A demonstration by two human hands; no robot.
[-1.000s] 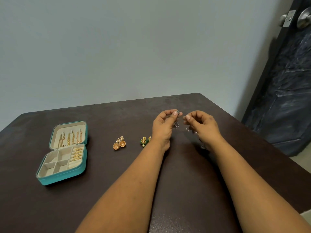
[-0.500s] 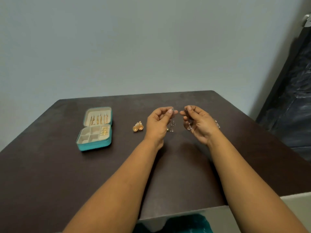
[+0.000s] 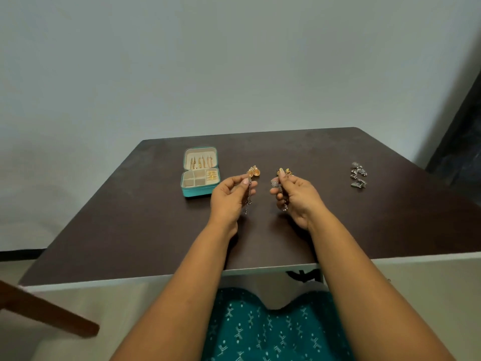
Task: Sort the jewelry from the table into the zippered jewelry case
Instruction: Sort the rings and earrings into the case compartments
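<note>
One head-worn wide-angle view — looking forward and down from above the dark brown worktop (image 3: 156,230), near its front edge, facing the pale grey wall (image 3: 234,61).

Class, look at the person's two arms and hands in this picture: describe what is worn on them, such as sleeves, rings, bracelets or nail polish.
Both forearms are bare to the bottom edge of the picture, with no sleeves in view. No watch, bracelet or bangle shows on either wrist. The left hand and the right hand show no rings that can be made out. The nails look pale; polish cannot be told.
</note>
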